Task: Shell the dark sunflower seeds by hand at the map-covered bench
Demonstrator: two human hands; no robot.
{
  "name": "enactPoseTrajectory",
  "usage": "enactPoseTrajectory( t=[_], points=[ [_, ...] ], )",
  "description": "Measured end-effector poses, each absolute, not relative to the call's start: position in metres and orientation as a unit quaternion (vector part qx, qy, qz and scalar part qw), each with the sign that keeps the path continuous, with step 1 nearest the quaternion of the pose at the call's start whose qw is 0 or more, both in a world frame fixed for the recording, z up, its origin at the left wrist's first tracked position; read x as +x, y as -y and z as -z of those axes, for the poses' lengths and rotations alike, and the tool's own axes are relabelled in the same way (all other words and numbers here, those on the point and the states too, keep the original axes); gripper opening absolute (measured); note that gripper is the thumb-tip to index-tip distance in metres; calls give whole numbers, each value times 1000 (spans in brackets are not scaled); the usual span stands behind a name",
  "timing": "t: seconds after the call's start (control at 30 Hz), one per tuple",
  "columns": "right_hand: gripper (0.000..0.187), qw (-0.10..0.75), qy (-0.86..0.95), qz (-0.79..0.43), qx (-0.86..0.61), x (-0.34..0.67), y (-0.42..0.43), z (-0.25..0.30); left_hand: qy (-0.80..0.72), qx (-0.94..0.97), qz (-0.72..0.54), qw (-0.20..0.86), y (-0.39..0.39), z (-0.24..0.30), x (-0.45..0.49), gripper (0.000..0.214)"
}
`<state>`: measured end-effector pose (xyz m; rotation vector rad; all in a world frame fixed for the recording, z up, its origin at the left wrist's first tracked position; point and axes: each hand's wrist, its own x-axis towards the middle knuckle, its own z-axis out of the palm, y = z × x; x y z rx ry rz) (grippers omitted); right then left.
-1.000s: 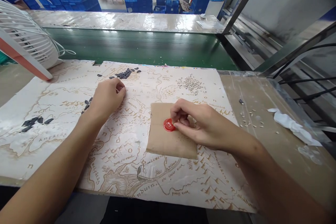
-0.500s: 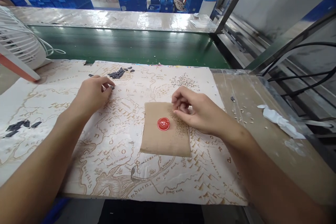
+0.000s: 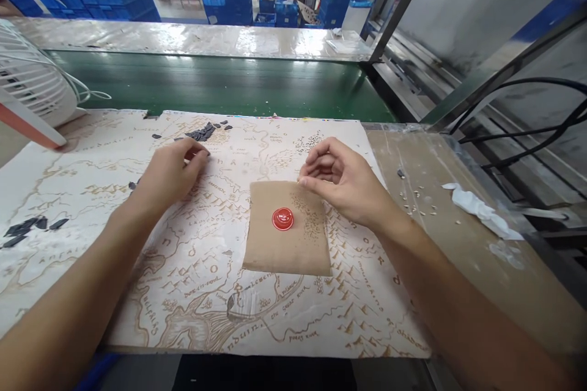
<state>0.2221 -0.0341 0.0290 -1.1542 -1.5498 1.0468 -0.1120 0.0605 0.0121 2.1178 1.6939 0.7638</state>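
Between thumb and fingertips, my left hand (image 3: 177,172) pinches a small dark grey piece (image 3: 208,154), mostly covered by the fingers. Just behind it lies a pile of similar dark flat pieces (image 3: 202,132). My right hand (image 3: 343,178) hovers at the far right corner of a square brown pad (image 3: 263,253), thumb and index tips close together; anything in them is too small to make out. On the pad sits a round, glossy red piece (image 3: 283,219) with a pale rim. Tiny specks (image 3: 312,220) are strewn over the pad's right side.
A map-printed sheet (image 3: 192,269) covers the table. Tiny pale bits (image 3: 309,142) lie beyond my right hand. More dark pieces (image 3: 30,227) lie at left, near a white fan (image 3: 36,79). A crumpled white tissue (image 3: 481,211) is at right; a green conveyor belt (image 3: 229,82) runs behind.
My left hand has moved a little to the right with the dark piece. My right hand has risen slightly, its curled fingers now looser. The view has shifted slightly.
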Motion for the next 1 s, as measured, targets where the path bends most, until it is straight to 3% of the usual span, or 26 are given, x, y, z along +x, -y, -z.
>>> enactPoseTrajectory(
  t=[0.07, 0.17, 0.3, 0.43, 1.0],
  points=[
    [45, 493, 577, -463, -458, 220, 30, -24, -544, 726, -305, 289, -48, -16, -86, 21],
    [52, 537, 521, -480, -459, 216, 24, -11, -453, 715, -356, 396, -30, -20, -45, 19],
    [53, 595, 459, -484, -449, 208, 21, 2, -396, 661, -417, 481, -17, -14, -11, 15],
    [55, 593, 455, -506, -430, 203, 20, 7, -387, 606, -432, 545, -13, -1, -3, 18],
    [53, 581, 476, -495, -436, 197, 22, 7, -361, 574, -436, 591, -11, 7, -2, 23]
  ],
)
